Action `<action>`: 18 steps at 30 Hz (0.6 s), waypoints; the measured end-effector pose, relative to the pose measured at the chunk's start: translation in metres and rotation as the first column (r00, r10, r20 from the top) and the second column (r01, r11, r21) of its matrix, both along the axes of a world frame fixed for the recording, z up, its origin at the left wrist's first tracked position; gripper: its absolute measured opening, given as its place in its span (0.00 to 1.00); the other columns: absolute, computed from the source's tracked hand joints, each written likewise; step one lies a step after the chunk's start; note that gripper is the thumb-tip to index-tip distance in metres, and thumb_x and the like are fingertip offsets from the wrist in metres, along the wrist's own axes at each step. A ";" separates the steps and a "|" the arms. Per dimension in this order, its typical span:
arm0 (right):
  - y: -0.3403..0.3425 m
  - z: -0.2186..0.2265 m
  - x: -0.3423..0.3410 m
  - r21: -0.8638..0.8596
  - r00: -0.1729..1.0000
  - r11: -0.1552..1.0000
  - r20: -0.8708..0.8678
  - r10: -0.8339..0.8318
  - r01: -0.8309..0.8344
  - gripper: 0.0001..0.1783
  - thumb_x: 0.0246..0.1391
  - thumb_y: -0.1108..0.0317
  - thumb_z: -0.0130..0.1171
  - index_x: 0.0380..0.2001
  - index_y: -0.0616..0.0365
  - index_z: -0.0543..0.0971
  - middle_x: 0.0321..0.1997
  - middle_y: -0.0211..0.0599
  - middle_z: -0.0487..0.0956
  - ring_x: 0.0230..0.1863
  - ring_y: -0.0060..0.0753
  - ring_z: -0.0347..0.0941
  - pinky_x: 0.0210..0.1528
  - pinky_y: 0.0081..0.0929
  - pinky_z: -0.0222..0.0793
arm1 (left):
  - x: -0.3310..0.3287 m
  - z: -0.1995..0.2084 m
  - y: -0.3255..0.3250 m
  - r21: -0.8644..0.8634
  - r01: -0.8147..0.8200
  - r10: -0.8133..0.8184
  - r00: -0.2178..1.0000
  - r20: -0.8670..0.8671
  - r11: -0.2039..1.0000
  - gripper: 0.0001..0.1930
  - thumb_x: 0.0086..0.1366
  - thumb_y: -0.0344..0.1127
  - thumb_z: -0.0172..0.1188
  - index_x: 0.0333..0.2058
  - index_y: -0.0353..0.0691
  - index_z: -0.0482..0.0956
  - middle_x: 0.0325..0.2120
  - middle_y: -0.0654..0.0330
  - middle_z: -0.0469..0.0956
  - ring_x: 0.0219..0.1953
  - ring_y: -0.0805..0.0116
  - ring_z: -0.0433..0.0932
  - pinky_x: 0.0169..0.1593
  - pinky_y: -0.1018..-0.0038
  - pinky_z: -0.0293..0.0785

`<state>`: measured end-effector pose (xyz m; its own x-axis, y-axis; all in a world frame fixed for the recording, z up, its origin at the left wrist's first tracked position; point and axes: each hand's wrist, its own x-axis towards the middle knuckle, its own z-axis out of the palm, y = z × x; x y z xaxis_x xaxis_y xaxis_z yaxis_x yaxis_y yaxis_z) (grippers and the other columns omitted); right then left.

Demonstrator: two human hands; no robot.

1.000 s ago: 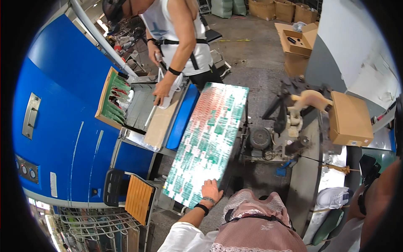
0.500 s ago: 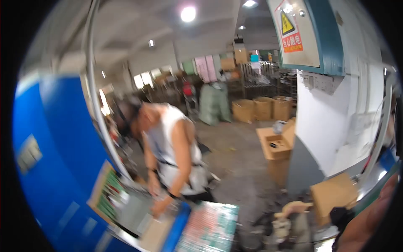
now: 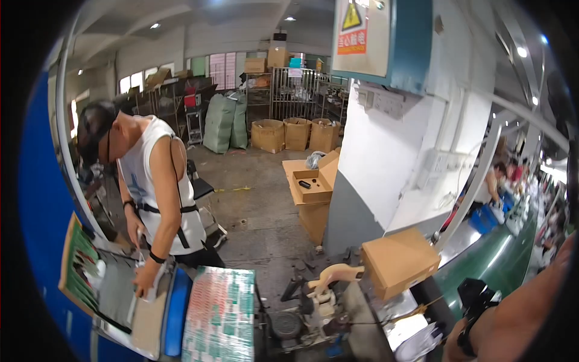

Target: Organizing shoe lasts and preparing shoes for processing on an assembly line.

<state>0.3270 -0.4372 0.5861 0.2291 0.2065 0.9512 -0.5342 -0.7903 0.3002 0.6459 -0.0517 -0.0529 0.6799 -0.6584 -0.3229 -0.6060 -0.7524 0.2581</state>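
My right forearm [image 3: 518,301] reaches in from the right edge, with a black strap and a black device [image 3: 476,295] at the wrist. Just past the strap, a small part of my right hand [image 3: 453,347] shows at the lower edge; its fingers are hidden. Closest to it lies a white shoe [image 3: 417,345] on a bright surface, and whether the two touch is unclear. My left hand is out of the picture.
A co-worker [image 3: 160,181] at left bends over a bench, hands on a whitish item. Nearby are a wrapped stack [image 3: 220,314], a machine with a beige guard [image 3: 332,277], a closed carton [image 3: 401,259], an open carton [image 3: 313,187], a white pillar [image 3: 380,151] and a green conveyor [image 3: 482,259].
The view has swung to the right and steadied, so the co-worker and cartons sit further left. More of my right forearm shows, and the white shoe and conveyor are now visible.
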 end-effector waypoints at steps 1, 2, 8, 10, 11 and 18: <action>0.002 -0.015 0.004 0.019 0.999 0.999 0.015 -0.028 0.028 0.39 0.64 0.57 0.55 0.70 0.60 0.50 0.54 0.51 0.79 0.46 0.44 0.78 0.45 0.34 0.75 | -0.007 -0.005 -0.006 -0.006 -0.029 0.029 1.000 0.002 1.000 0.13 0.58 0.42 0.60 0.37 0.42 0.78 0.41 0.46 0.77 0.44 0.40 0.77 0.43 0.48 0.78; 0.005 -0.016 0.011 0.028 0.997 0.998 0.043 -0.057 0.056 0.40 0.64 0.57 0.56 0.70 0.60 0.50 0.54 0.51 0.79 0.46 0.44 0.78 0.44 0.34 0.75 | -0.006 -0.017 -0.011 -0.104 -0.040 0.048 0.996 0.069 0.994 0.12 0.58 0.41 0.61 0.37 0.43 0.78 0.40 0.45 0.76 0.43 0.39 0.77 0.43 0.46 0.77; 0.039 -0.060 0.016 0.165 0.992 0.982 0.068 -0.105 0.093 0.42 0.64 0.56 0.57 0.71 0.58 0.47 0.54 0.51 0.79 0.45 0.45 0.79 0.42 0.34 0.76 | -0.025 0.023 -0.021 -0.018 -0.019 0.016 0.990 -0.142 1.000 0.14 0.63 0.41 0.57 0.40 0.36 0.76 0.43 0.38 0.75 0.48 0.36 0.73 0.50 0.45 0.74; 0.038 -0.059 0.020 0.202 0.995 0.975 0.009 -0.102 0.098 0.43 0.64 0.56 0.57 0.71 0.58 0.47 0.54 0.51 0.79 0.44 0.45 0.79 0.41 0.34 0.77 | -0.023 -0.011 -0.007 -0.068 0.043 -0.047 0.997 -0.059 0.997 0.14 0.63 0.41 0.57 0.41 0.36 0.77 0.43 0.38 0.75 0.49 0.35 0.72 0.51 0.46 0.73; 0.040 -0.059 0.019 0.210 0.995 0.973 -0.021 -0.097 0.099 0.43 0.64 0.56 0.57 0.71 0.58 0.46 0.54 0.51 0.79 0.44 0.45 0.79 0.41 0.34 0.77 | -0.021 0.011 -0.018 0.003 -0.009 0.010 0.991 -0.135 1.000 0.13 0.63 0.40 0.57 0.41 0.37 0.77 0.44 0.38 0.75 0.48 0.36 0.73 0.50 0.46 0.73; 0.061 -0.058 0.040 0.324 0.990 0.941 -0.130 -0.055 0.095 0.46 0.63 0.56 0.59 0.73 0.56 0.43 0.53 0.51 0.80 0.43 0.46 0.80 0.38 0.34 0.79 | 0.004 0.012 -0.024 0.193 -0.002 0.018 0.996 -0.083 0.981 0.39 0.41 0.55 0.79 0.47 0.39 0.73 0.50 0.46 0.69 0.57 0.46 0.66 0.55 0.53 0.71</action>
